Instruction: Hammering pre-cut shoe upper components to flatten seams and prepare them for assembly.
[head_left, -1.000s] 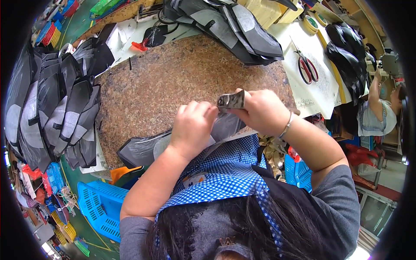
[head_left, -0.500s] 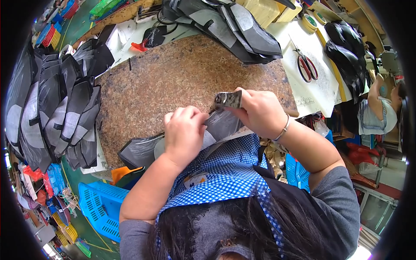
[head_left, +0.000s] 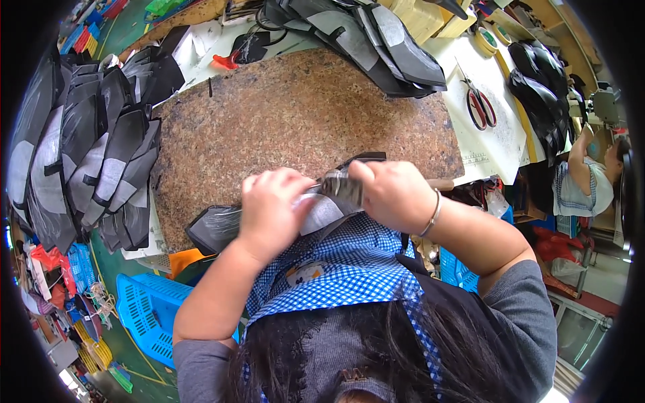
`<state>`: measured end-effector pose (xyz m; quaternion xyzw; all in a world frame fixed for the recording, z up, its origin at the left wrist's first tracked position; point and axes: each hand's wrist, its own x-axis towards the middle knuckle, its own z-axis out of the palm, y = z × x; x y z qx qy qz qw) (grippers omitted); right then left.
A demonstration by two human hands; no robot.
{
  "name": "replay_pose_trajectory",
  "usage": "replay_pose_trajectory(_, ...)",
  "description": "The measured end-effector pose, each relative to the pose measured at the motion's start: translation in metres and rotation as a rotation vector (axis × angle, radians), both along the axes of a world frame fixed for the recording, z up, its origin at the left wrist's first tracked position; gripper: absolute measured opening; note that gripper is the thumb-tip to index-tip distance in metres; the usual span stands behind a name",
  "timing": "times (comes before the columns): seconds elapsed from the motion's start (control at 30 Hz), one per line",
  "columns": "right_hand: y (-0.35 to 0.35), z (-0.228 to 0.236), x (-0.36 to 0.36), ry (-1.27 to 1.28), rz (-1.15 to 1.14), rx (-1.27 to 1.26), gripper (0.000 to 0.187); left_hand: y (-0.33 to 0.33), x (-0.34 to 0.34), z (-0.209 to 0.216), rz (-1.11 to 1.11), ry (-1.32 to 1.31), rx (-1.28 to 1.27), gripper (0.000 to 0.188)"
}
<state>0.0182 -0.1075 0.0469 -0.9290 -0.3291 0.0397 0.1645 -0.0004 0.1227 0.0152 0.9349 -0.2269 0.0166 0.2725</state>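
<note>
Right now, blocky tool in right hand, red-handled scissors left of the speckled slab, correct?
Wrong side: the head view shows the red-handled scissors right of the speckled slab. The blocky tool is in the right hand, as you say.

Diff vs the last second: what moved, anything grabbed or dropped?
Right hand and its metal-headed tool came toward the body and slightly left over the dark piece; a dark edge now shows on the tool's far side. Left hand moved left. Nothing visibly grabbed or dropped. Scissors and left stack stayed put; view shifted slightly.
</note>
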Motion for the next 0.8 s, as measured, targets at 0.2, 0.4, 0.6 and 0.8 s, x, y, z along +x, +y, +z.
replay_pose_trajectory(0.2,0.004,0.001,0.004,0.044,-0.032,0.194,0.032,0.001,-0.010,-0.008,-0.032,-0.005,-0.133,0.025)
replay_pose_trajectory(0.4,-0.012,-0.002,0.024,0.056,-0.291,0.307,0.027,-0.008,-0.003,-0.017,-0.047,0.020,-0.279,0.023)
replay_pose_trajectory(0.6,-0.026,0.002,0.013,0.113,-0.157,0.018,0.021,-0.035,0.014,-0.019,-0.010,-0.097,-0.176,0.030)
replay_pose_trajectory(0.8,-0.027,-0.012,0.014,0.022,-0.163,0.272,0.026,-0.019,0.004,-0.012,0.018,0.049,-0.186,0.024)
